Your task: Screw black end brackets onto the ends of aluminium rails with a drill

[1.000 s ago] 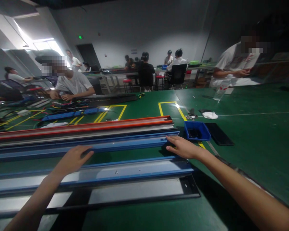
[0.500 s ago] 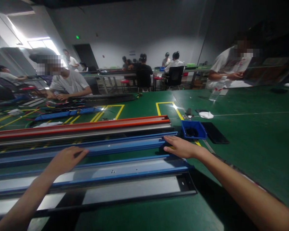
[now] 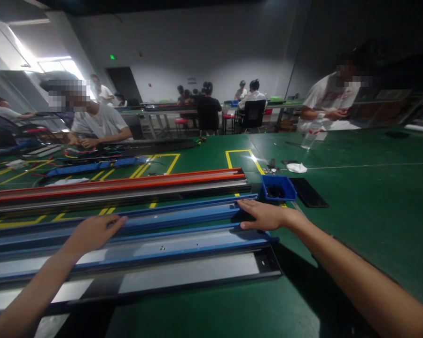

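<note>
Several long rails lie side by side across the green table. My left hand rests with fingers stretched along a blue rail, touching its top. At that rail's right end my right hand grips it, fingers on top and thumb on the near side. Just in front lies a second blue rail with a grey face, then a black frame. Behind the held rail are a grey rail and a red rail.
A small blue bin and a flat black slab sit right of the rail ends. A white rag and a bottle lie further back. One person sits opposite at left, another at right; others work at far tables.
The blue rail under my hands has slid toward me, away from the grey and red rails. Yellow floor-tape lines now show in the gap. Both hands came nearer with it.
</note>
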### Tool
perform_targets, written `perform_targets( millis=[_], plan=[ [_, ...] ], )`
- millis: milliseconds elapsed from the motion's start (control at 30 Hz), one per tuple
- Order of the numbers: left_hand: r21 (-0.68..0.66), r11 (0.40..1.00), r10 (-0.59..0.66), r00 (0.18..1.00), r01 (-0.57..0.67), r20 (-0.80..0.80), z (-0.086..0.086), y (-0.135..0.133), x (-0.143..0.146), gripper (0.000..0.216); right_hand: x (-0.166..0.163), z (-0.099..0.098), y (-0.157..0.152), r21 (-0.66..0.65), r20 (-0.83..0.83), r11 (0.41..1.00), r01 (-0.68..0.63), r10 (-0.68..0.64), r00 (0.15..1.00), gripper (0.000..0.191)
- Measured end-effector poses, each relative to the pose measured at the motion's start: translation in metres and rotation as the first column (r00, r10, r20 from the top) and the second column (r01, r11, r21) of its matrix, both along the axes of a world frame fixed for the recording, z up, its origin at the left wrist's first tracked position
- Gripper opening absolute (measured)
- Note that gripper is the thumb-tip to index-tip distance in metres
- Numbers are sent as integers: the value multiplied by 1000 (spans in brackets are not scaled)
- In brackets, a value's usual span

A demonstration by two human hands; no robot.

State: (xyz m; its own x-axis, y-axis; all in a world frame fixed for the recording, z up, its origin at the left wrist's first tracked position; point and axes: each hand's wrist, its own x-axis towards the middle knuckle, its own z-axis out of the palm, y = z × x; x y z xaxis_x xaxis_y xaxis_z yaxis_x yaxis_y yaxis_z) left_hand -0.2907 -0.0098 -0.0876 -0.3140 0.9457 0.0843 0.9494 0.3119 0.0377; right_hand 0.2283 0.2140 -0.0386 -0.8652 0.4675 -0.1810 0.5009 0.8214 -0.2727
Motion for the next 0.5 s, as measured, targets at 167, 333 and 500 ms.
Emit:
perform_targets(
  millis=[167, 333, 500],
  plan=[
    [-90, 996, -22, 995, 13, -102, 0, -1, 0, 67, -1, 7, -7, -1, 8, 1000, 14, -14, 1000, 74],
    [-114, 993, -26, 991, 10, -135, 1, 0, 2, 67, -2, 12, -16, -10, 2, 999, 48, -48, 999, 63],
    [-62, 998, -17, 996, 12, -86, 2, 0, 3, 67, -4, 13, -14, -54, 26, 997, 49, -48, 999, 70]
  ],
)
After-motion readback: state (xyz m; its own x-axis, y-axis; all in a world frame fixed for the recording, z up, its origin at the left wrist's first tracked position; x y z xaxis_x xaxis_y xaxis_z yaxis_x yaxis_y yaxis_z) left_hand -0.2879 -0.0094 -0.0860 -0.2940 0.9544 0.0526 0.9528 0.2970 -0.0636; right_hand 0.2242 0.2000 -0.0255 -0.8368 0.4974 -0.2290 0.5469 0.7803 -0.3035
